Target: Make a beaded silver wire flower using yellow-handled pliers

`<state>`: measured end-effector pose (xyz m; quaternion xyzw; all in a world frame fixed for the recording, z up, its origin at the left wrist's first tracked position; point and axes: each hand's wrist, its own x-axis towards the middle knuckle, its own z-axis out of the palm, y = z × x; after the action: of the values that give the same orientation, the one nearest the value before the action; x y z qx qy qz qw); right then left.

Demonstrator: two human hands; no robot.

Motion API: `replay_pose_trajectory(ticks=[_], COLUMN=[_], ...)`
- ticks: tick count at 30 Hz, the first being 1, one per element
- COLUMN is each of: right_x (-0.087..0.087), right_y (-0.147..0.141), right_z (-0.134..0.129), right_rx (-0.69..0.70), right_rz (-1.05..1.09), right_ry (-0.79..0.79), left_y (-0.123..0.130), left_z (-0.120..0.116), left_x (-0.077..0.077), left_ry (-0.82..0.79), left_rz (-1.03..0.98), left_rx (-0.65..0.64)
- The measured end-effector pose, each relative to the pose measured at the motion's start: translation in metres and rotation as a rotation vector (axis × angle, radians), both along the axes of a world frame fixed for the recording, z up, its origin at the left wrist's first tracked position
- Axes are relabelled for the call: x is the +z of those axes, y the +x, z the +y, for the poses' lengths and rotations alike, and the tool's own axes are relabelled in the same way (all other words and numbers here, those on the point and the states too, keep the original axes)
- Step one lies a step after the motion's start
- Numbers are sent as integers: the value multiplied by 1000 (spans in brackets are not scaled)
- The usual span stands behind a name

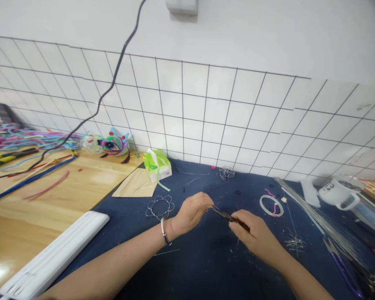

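My right hand [253,233] is wrapped round the handles of dark-jawed pliers [224,214], whose tip points left. Opposite it, my left hand [193,211] is pinched closed on a thin wire [216,207] at the tip of the pliers. Most of that wire is too fine or too hidden to make out. Behind my left wrist lies a flower-shaped wire ring [160,207] with rounded loops, flat on the dark blue cloth [187,271]. A single short piece of wire [167,252] rests below my left forearm.
A white power strip [59,254] lies at the left, by the wooden tabletop [65,183]. Behind are a green tissue pack [158,164] and tangled wire [227,173]. At the right are a tape roll [271,206], long wires [312,208], purple-handled scissors [342,266] and a white mug [337,193].
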<state>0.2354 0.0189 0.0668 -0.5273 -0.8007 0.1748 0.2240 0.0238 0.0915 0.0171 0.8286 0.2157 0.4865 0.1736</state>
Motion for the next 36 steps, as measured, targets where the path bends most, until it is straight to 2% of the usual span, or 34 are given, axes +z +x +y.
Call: replay_pose_trajectory(ticks=[5, 19, 27, 36], right_x=[1, 0, 3, -13], right_y=[2, 2, 3, 4], right_z=[0, 1, 1, 4], right_rx=[-31, 17, 39, 38], right_rz=[-21, -29, -33, -66], right_ry=[3, 35, -6, 176], left_y=[-1, -1, -1, 0], left_z=[2, 2, 2, 0], left_x=[-2, 0, -2, 1], left_ry=[-1, 24, 64, -58], left_rz=[17, 67, 84, 55], left_rx=[2, -41, -52, -20])
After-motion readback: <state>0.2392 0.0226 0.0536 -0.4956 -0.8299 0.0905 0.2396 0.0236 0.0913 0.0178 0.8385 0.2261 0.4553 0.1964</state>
